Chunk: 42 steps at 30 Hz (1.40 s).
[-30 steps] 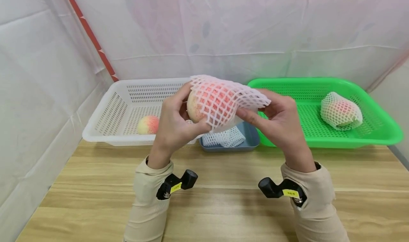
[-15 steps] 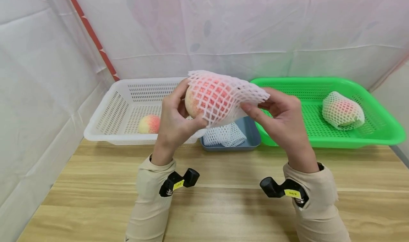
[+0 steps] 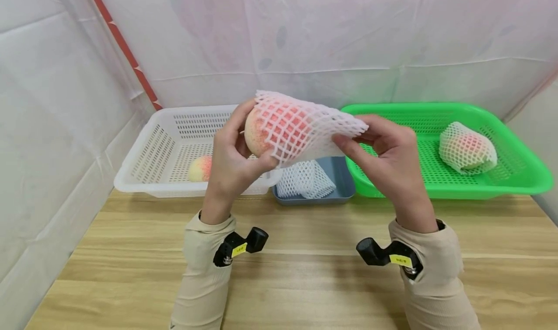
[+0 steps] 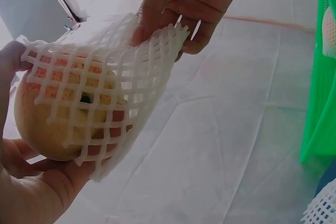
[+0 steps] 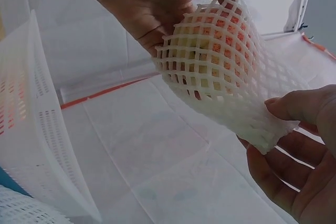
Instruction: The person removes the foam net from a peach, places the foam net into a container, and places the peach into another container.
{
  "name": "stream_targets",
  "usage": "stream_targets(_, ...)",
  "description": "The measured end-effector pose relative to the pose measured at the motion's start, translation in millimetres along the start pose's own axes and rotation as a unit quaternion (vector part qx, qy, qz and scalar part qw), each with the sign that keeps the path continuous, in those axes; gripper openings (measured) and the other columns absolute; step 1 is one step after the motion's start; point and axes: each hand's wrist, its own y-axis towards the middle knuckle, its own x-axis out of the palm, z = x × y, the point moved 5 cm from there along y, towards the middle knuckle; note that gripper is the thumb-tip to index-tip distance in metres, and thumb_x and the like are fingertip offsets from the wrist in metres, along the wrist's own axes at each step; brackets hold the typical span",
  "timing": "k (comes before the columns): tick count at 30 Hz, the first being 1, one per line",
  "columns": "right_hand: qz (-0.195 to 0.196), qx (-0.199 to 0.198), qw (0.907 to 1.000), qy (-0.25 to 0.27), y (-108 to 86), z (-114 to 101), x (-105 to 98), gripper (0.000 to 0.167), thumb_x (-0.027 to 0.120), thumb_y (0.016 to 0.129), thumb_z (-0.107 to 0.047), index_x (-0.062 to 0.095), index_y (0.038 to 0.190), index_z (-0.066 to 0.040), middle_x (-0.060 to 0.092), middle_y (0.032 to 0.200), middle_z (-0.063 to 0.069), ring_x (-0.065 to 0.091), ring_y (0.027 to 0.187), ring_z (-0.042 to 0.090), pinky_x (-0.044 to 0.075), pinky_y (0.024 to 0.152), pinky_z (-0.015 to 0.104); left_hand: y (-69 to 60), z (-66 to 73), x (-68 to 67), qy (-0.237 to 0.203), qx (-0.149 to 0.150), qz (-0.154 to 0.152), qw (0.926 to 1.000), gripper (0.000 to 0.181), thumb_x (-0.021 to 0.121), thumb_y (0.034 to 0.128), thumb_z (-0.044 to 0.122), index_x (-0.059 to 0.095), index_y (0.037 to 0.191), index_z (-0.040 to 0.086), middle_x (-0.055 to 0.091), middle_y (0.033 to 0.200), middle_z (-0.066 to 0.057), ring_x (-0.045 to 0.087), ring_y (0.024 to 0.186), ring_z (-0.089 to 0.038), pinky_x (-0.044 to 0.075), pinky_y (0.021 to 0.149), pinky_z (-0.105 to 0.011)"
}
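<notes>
A yellow and pink peach (image 3: 255, 131) is partly inside a white foam net sleeve (image 3: 301, 129), held up above the baskets. My left hand (image 3: 233, 160) grips the peach at its bare left end, thumb below and fingers behind, and touches the net's rim. With thumb and fingers my right hand (image 3: 383, 160) pinches the narrow, gathered right end of the net. In the left wrist view, the peach (image 4: 52, 129) shows a dark hollow through the mesh. From the right wrist view, the net (image 5: 273, 85) tapers from the fruit toward the right hand's fingertips.
A white basket (image 3: 152, 187) at the left contains a bare peach (image 3: 200, 169). Between the baskets, a grey-blue tray (image 3: 344, 177) bears more foam nets (image 3: 305, 180). At the right, a green basket (image 3: 457, 189) holds a netted peach (image 3: 468, 148). White sheeting (image 3: 327, 39) hangs behind.
The peach and net have moved slightly up and left with my left hand. My right hand has shifted a little right, and the net between the hands looks more stretched.
</notes>
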Motion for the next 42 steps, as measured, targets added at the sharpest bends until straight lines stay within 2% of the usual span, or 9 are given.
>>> stream_targets(4,-0.002,0.003,0.9999,-0.011,-0.4,2,-1,0.021,0.070,0.080,0.012,0.070,0.101,0.008,0.071,0.097,0.012,0.069,0.087,0.017,0.055,0.079,0.025,0.2,-0.1,-1.7,-0.005,-0.006,-0.004,1.0000,0.079,0.073,0.0685,0.025,0.046,0.132,-0.012,0.056,0.117,-0.025,0.064,0.090,-0.022,0.057,0.077,-0.037)
stream_targets(11,0.002,0.007,0.9997,-0.025,0.1,4,-2,0.021,0.070,0.079,0.013,0.069,0.100,0.010,0.071,0.096,0.011,0.069,0.084,0.016,0.056,0.077,0.024,1.2,1.1,-8.1,-0.001,-0.021,0.009,0.9997,0.075,0.071,0.0682,0.018,0.047,0.133,-0.010,0.055,0.118,-0.023,0.064,0.089,-0.022,0.058,0.077,-0.036)
stream_targets(16,0.048,0.041,0.9970,-0.045,1.4,9,-9,0.021,0.070,0.078,0.011,0.069,0.099,0.010,0.072,0.093,0.007,0.070,0.077,0.014,0.055,0.070,0.021,2.9,1.7,-18.1,0.030,-0.048,0.035,0.9978,0.064,0.074,0.0725,0.018,0.054,0.130,0.000,0.059,0.116,-0.016,0.067,0.086,-0.028,0.059,0.072,-0.039)
stream_targets(23,0.113,0.116,0.9801,-0.115,-0.4,18,-20,0.020,0.075,0.079,-0.001,0.071,0.098,0.000,0.072,0.087,-0.003,0.067,0.073,0.014,0.052,0.064,0.019,2.1,4.8,-35.1,0.102,-0.079,0.085,0.9880,0.058,0.078,0.0728,0.018,0.059,0.127,0.009,0.062,0.114,-0.011,0.065,0.088,-0.027,0.058,0.075,-0.035)
stream_targets(28,0.125,0.097,0.9696,-0.187,-2.6,28,-17,0.022,0.074,0.077,-0.001,0.065,0.097,0.003,0.066,0.085,-0.003,0.061,0.069,0.009,0.050,0.065,0.015,1.3,6.8,-42.2,0.103,-0.092,0.097,0.9856,0.055,0.078,0.0733,0.017,0.061,0.125,0.010,0.061,0.115,-0.013,0.064,0.088,-0.029,0.058,0.076,-0.034)
stream_targets(30,0.125,0.069,0.9614,-0.235,-3.2,32,-12,0.022,0.073,0.075,0.002,0.062,0.093,0.006,0.063,0.081,0.002,0.058,0.066,0.010,0.047,0.063,0.014,0.8,7.1,-44.9,0.119,-0.092,0.099,0.9837,0.055,0.078,0.0737,0.019,0.061,0.126,0.011,0.062,0.115,-0.012,0.065,0.088,-0.028,0.058,0.075,-0.033)
stream_targets(34,0.097,0.031,0.9321,-0.348,-4.8,42,5,0.022,0.070,0.069,0.008,0.056,0.086,0.006,0.058,0.079,0.015,0.055,0.066,0.021,0.045,0.058,0.024,0.0,6.8,-49.7,0.155,-0.095,0.100,0.9782,0.057,0.079,0.0739,0.021,0.060,0.127,0.013,0.063,0.116,-0.008,0.065,0.089,-0.026,0.058,0.074,-0.032)
stream_targets(37,0.054,0.047,0.9071,-0.415,-9.2,54,21,0.028,0.071,0.066,0.008,0.056,0.089,0.002,0.058,0.085,0.017,0.055,0.066,0.029,0.045,0.052,0.035,-0.3,6.8,-52.8,0.169,-0.098,0.101,0.9754,0.057,0.080,0.0739,0.021,0.060,0.127,0.014,0.064,0.116,-0.007,0.065,0.090,-0.026,0.058,0.074,-0.032)
stream_targets(42,-0.010,0.109,0.8728,-0.476,-21.6,81,46,0.030,0.070,0.068,0.004,0.055,0.092,-0.005,0.056,0.091,0.014,0.053,0.065,0.031,0.043,0.043,0.045,0.2,8.5,-56.0,0.187,-0.089,0.105,0.9726,0.057,0.079,0.0742,0.021,0.060,0.127,0.013,0.064,0.116,-0.006,0.064,0.089,-0.024,0.058,0.073,-0.029)
